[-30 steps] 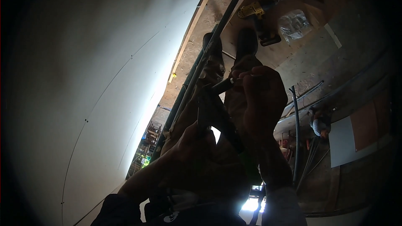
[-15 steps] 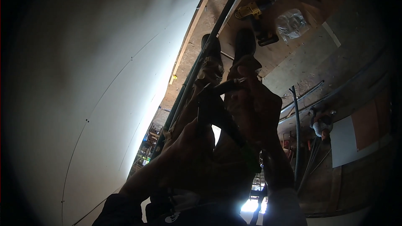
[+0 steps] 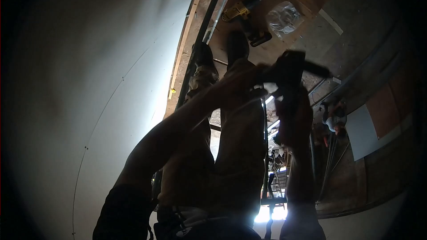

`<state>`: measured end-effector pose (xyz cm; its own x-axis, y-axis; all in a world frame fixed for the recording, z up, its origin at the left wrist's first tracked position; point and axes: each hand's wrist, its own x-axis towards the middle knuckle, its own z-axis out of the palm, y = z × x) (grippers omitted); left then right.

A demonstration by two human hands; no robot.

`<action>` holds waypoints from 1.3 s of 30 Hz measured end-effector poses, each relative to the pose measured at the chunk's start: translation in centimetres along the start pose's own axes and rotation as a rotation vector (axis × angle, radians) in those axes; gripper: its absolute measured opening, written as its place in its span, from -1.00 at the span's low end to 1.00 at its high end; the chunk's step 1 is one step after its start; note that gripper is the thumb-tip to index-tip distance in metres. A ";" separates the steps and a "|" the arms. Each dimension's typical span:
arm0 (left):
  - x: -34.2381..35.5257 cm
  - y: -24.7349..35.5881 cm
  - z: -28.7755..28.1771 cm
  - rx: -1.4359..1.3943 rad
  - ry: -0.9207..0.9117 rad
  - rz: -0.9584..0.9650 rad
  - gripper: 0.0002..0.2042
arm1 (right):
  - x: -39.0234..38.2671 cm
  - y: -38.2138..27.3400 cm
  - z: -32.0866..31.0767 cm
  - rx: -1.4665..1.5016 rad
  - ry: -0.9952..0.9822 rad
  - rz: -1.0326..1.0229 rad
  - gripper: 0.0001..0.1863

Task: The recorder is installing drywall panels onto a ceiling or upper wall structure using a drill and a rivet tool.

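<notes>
In front of my thighs, at the right of centre, is a dark pistol-shaped tool [image 3: 291,67], blurred and in shadow, with a short barrel-like part pointing right. My right hand [image 3: 296,118] is closed around its lower part. My left hand [image 3: 242,82] reaches across from the left to the tool's left side. Its fingers are too dark and smeared to show whether they grip it. Beyond my feet, a yellow and black cordless drill [image 3: 242,12] lies on the brown board, its battery toward me.
A clear plastic bag [image 3: 284,18] lies beside the drill. At left rises a large white panel [image 3: 89,84], with a wooden strip [image 3: 184,44] and a dark rail [image 3: 209,11] along it. Far below at right, another person [image 3: 334,118] is near a pale sheet [image 3: 367,131].
The tool has moved right and up, turned from its earlier pose. My right hand has shifted from its tip to its lower part. My left arm now stretches farther forward and right.
</notes>
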<state>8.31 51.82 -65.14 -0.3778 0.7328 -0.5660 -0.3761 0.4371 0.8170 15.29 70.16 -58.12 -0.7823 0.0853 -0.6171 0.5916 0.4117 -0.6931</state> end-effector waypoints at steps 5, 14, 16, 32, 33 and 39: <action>-1.0 -2.4 0.4 0.294 0.183 -0.080 -0.27 | 9.6 10.3 2.2 -0.206 0.290 -0.006 -0.52; -14.6 -4.9 2.5 0.039 0.031 -0.532 -0.41 | 30.3 31.5 -1.8 -0.460 0.074 -0.143 -0.61; -16.0 -5.5 1.6 0.217 0.037 -0.497 -0.44 | 32.8 32.0 -0.2 -0.477 -0.007 -0.013 -0.56; -15.0 -5.1 4.4 0.162 0.309 -0.575 -0.58 | 29.6 30.6 6.0 -0.727 0.415 -0.140 -0.56; -15.0 -5.2 4.8 0.163 0.315 -0.566 -0.58 | 28.0 29.4 8.4 -0.661 0.318 -0.177 -0.58; -15.6 -5.6 5.6 0.167 0.291 -0.512 -0.68 | 22.7 24.0 23.2 -0.782 0.154 -0.032 -0.40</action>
<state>21.06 40.85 -60.30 -0.4085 0.2454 -0.8792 -0.4421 0.7895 0.4258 16.25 60.96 -97.46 -0.8486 0.1631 -0.5033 0.3043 0.9287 -0.2120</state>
